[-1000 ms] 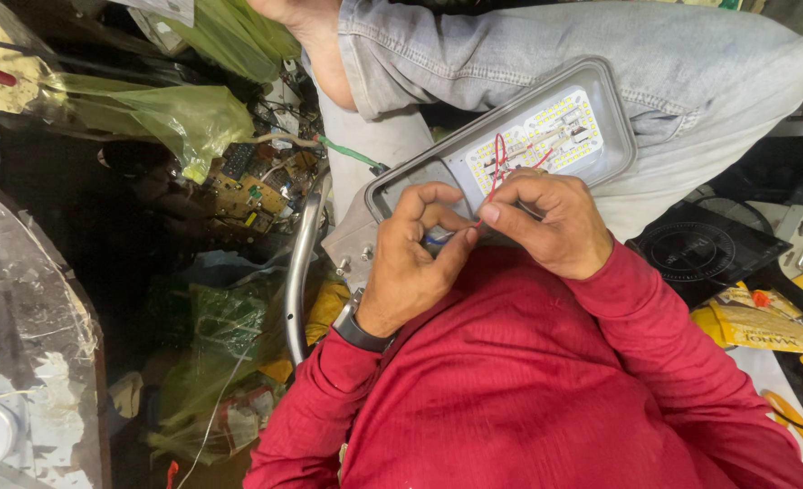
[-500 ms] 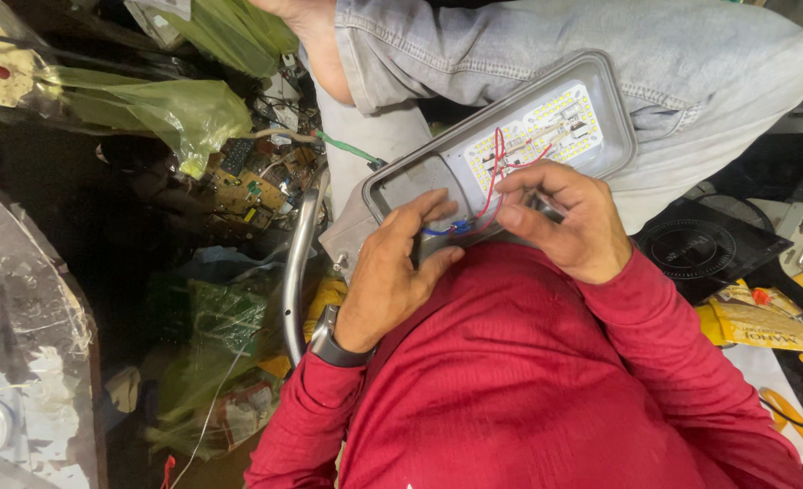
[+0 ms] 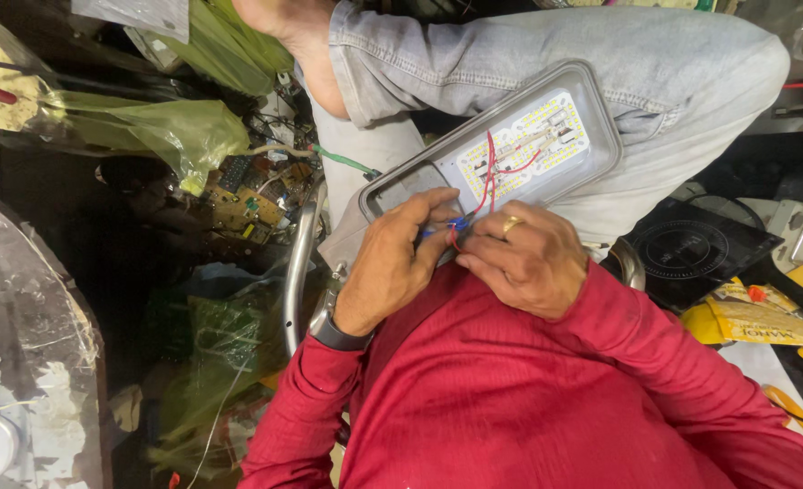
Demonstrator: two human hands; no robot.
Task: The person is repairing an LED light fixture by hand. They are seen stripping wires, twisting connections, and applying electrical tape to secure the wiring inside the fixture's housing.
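Note:
A grey flood-light housing with a white LED board rests on my jeans-clad lap. Thin red wires run from the board down to my fingers. My left hand, with a dark watch on the wrist, pinches a small blue piece with the wire ends at the housing's near edge. My right hand, a gold ring on one finger, holds the same wires from the other side. Both hands touch each other over the housing's rim.
A curved metal tube stands left of my lap. Green plastic bags and loose circuit boards lie at the left. A black round-patterned plate and yellow packaging sit at the right.
My hands have shifted slightly and closed together on the wire ends; the right hand dropped from above the board to the housing's near edge.

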